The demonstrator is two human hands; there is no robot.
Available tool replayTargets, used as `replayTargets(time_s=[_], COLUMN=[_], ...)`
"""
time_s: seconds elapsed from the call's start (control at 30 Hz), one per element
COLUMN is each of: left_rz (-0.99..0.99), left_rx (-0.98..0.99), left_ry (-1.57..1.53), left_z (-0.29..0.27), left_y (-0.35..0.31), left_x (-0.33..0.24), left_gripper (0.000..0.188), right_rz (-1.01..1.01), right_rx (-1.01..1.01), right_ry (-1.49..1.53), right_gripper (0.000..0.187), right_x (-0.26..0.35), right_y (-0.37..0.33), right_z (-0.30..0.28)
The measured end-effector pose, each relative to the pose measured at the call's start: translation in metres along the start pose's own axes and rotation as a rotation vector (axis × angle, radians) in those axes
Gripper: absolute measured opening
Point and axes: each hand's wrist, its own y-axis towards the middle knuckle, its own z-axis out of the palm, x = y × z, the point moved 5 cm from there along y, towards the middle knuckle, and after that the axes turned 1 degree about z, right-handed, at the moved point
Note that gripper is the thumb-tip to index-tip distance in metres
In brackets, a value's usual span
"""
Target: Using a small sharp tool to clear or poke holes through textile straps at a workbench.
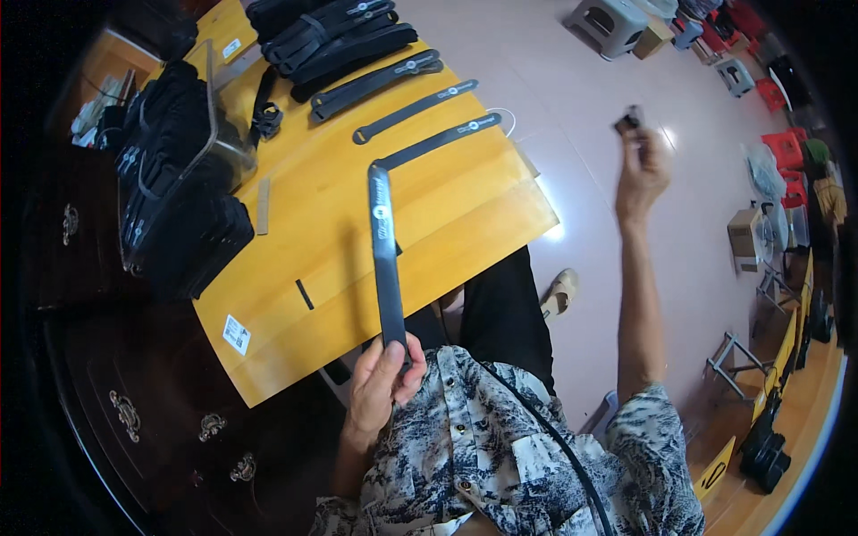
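Note:
My left hand [375, 393] grips the lower end of a flat black strap [384, 259] with white print, near my shirt front. The strap stands up over the table's near edge, its top in front of the end of another black strap [447, 139] lying on the table. Raised off to the right, above the floor, my right hand [643, 174] pinches a small black piece [629, 120], too blurred to name. One more single strap [418, 111] lies farther back, beside a small stack of straps [375, 85].
Bundled black straps [331, 40] are piled at the far side of the yellow table [474, 192]. A clear bin [217, 125] of black straps stands at the left. A short black strip [305, 294] and brown strip [264, 206] lie nearby. Stools [608, 27] and boxes [745, 237] stand across the floor.

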Motion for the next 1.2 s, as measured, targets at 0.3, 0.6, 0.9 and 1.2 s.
replayTargets(time_s=[0.3, 0.6, 0.9, 1.2], left_rz=[0.045, 0.235, 0.335, 0.322], left_rx=[0.092, 0.145, 0.108, 0.062], left_ry=[-0.106, -0.187, -0.162, -0.193], left_z=[0.011, -0.003, -0.01, -0.016], left_y=[0.025, 0.028, 0.033, 0.027], left_x=[-0.015, -0.022, -0.027, -0.025], left_gripper=[0.054, 0.043, 0.035, 0.031], right_rz=[-0.245, -0.178, -0.123, 0.035], right_rx=[0.483, 0.608, 0.681, 0.809], right_ry=[-0.128, -0.15, -0.103, 0.191], right_gripper=[0.016, 0.009, 0.013, 0.03], right_x=[0.121, 0.139, 0.143, 0.148], right_y=[-0.092, -0.113, -0.112, -0.104], right_z=[0.06, 0.088, 0.104, 0.076])
